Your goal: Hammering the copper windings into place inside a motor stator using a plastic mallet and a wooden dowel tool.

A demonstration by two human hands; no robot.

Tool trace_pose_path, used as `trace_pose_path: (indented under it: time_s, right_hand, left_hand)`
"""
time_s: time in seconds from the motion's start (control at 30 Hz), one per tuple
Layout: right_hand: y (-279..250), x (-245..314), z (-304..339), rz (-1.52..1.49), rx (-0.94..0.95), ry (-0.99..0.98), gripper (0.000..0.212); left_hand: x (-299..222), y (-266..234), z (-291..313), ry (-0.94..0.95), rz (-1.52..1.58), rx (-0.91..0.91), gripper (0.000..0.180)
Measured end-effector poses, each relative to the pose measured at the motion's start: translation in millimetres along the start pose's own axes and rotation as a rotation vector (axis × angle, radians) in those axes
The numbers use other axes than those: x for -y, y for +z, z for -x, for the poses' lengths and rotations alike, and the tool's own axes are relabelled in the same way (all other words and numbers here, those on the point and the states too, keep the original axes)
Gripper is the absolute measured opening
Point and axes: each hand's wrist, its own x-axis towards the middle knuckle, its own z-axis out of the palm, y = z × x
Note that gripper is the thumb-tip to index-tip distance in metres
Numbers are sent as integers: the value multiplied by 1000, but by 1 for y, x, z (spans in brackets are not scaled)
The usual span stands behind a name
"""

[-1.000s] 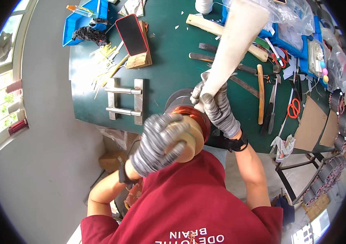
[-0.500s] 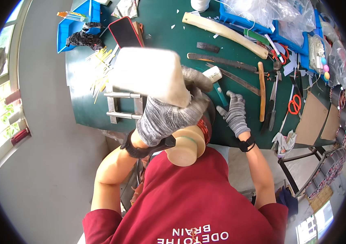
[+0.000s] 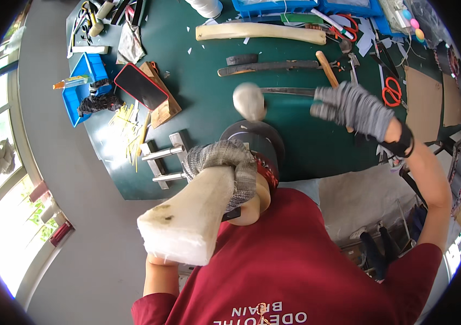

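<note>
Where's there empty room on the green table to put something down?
Bare tabletop shows between the phone and the dark curved bar; also right of the dark disc, below the right hand. It's crowded around the orange scissors and blue bins.

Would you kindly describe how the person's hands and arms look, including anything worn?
The left hand and right hand wear mottled grey knitted gloves. A black wristband circles the right wrist; the left wrist is mostly hidden. Short maroon fabric sleeves cover the upper arms.
</note>
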Motion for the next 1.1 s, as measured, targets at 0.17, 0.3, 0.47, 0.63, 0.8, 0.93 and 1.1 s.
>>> trace_pose_path:
  time_s: [0.17, 0.3, 0.47, 0.63, 0.8, 0.93, 1.1]
  right_hand:
    - [25, 53, -16, -1012, -298, 547, 33]
    - [10, 36, -22, -228, 215, -38, 26]
    - [22, 42, -43, -1263, -76, 853, 31]
    - [20, 37, -61, -295, 283, 122, 25]
    - [43, 19, -63, -640, -315, 65, 36]
    - [25, 64, -115, -453, 531, 43, 33]
    - [13, 16, -111, -1279, 121, 739, 30]
  left_hand:
    - [-1, 5, 3, 64, -165, -40, 5]
    - [-2, -3, 4, 16, -131, -1, 27]
    - [-14, 11, 14, -120, -257, -332, 31]
    - [-18, -8, 17, -20, -136, -418, 47]
    - [-18, 16, 31, 34, -189, -529, 44]
    - [-15, 8, 44, 47, -231, -719, 42]
    - [-12, 17, 56, 207, -144, -804, 39]
